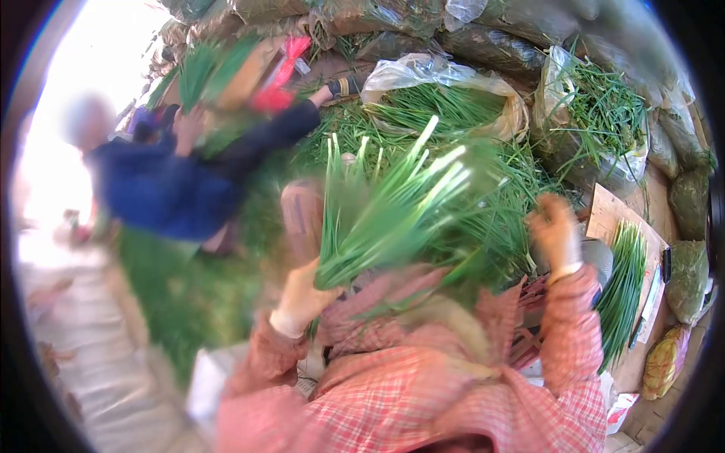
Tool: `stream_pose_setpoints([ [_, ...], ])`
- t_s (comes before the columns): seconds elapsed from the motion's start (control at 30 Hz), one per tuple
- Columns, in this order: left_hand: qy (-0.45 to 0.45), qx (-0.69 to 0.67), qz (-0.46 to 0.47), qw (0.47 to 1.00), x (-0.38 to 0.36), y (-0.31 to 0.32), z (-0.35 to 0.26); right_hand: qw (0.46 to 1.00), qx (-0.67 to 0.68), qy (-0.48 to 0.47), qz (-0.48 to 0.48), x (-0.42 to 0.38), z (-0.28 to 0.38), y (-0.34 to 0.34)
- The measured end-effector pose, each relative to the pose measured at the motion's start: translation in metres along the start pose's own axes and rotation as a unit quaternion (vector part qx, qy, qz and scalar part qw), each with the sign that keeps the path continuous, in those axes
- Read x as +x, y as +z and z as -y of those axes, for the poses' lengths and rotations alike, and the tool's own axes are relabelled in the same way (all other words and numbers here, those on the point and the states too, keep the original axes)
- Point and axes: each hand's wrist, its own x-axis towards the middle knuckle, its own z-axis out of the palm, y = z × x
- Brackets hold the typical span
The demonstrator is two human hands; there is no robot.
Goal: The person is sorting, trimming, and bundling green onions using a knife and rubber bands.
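My left hand is wrapped round the leafy part of a bunch of garlic chives. The bunch fans up and to the right, its white ends pointing away from me, and is blurred by motion. Out to the right, my right hand is raised with its fingers curled in; blur hides what they hold, if anything. Beneath and beyond the bunch lies a heap of loose green chives. A neat bundle of chives rests on cardboard to the right of my right arm.
At the left, another person in dark blue bends over greens. Beyond the heap stand an opened plastic bag of chives and a bag of tangled leaves. Stuffed bags are stacked behind. A yellow bag lies at far right.
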Motion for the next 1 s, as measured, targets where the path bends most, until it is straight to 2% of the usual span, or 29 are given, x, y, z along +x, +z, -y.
stream_pose_setpoints([
  [0.03,0.016,0.037,-0.008,0.999,0.006,-0.002,-0.01,0.985,0.067,-0.005,0.157,-0.018,0.024,0.017],
  [0.07,0.037,0.06,-0.025,0.997,0.013,-0.001,-0.02,0.906,0.26,0.065,0.327,-0.033,0.047,0.034],
  [0.1,0.061,0.085,-0.041,0.994,0.021,-0.001,-0.03,0.759,0.411,0.144,0.484,-0.042,0.074,0.049],
  [0.13,0.086,0.108,-0.057,0.989,0.029,0.001,-0.04,0.63,0.532,0.147,0.546,-0.059,0.085,0.076],
  [0.2,0.141,0.159,-0.065,0.975,0.044,0.007,-0.066,0.566,0.619,0.173,0.516,-0.065,0.124,0.099],
  [0.27,0.172,0.181,-0.067,0.966,0.055,0.016,-0.089,0.516,0.737,0.125,0.418,-0.05,0.157,0.098],
  [0.3,0.222,0.162,-0.062,0.959,0.067,0.021,-0.083,0.486,0.787,0.1,0.366,-0.041,0.167,0.096],
  [0.4,0.219,0.387,-0.095,0.891,0.079,0.051,-0.091,0.436,0.866,0.052,0.24,-0.004,0.172,0.084],
  [0.47,0.225,0.524,-0.132,0.81,0.072,0.083,-0.107,0.435,0.874,0.114,0.185,0.006,0.157,0.078],
  [0.53,0.167,0.675,-0.145,0.704,0.058,0.124,-0.124,0.448,0.872,0.149,0.128,0.01,0.146,0.064],
  [0.57,0.225,0.653,-0.149,0.707,0.06,0.135,-0.112,0.403,0.889,0.176,0.129,0.013,0.138,0.064],
  [0.6,0.28,0.628,-0.154,0.709,0.063,0.146,-0.099,0.445,0.871,0.185,0.095,0.01,0.129,0.058],
  [0.63,0.266,0.591,-0.064,0.759,0.062,0.151,-0.101,0.486,0.85,0.193,0.063,0.006,0.123,0.049],
  [0.7,0.301,0.444,0.061,0.842,0.051,0.153,-0.109,0.561,0.793,0.238,0.023,0.003,0.113,0.026],
  [0.73,0.311,0.363,0.123,0.87,0.047,0.149,-0.112,0.567,0.785,0.239,0.072,0.003,0.097,0.018],
  [0.77,0.356,0.235,0.241,0.872,0.056,0.137,-0.102,0.568,0.787,0.219,0.105,-0.001,0.089,0.004],
  [0.8,0.344,0.141,0.351,0.859,0.066,0.118,-0.099,0.567,0.787,0.199,0.141,-0.004,0.082,-0.01],
  [0.83,0.224,0.044,0.414,0.881,0.073,0.093,-0.103,0.544,0.802,0.136,0.206,-0.005,0.068,-0.015],
  [0.87,0.098,-0.056,0.468,0.876,0.078,0.072,-0.107,0.587,0.769,0.127,0.218,-0.009,0.065,-0.028],
  [0.93,0.08,-0.199,0.285,0.934,0.088,0.048,-0.103,0.592,0.725,0.087,0.34,-0.011,0.044,-0.042],
  [1.0,0.107,-0.247,0.097,0.958,0.104,0.047,-0.086,0.586,0.712,0.102,0.372,-0.022,0.041,-0.054],
])
